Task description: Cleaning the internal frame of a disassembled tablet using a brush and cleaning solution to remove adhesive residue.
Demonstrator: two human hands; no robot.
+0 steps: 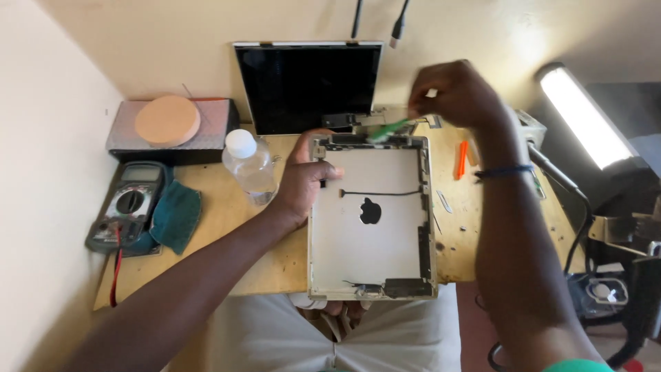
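An opened tablet back shell (372,241), silver inside with thin cables and small boards along its edges, lies on a small wooden table (227,227). My left hand (303,180) grips the shell's upper left edge, thumb over the rim. My right hand (458,93) is raised above the shell's top right corner and holds a green brush-like tool (387,129), whose tip touches the shell's top edge. The tablet's detached dark screen (308,86) leans upright against the wall behind.
A clear water bottle (249,165) stands left of the shell. A multimeter (127,205) and teal cloth (175,213) lie at the far left, a grey box with a round tan pad (167,120) behind. An orange pry tool (461,158), a bright lamp (582,114) and cables sit right.
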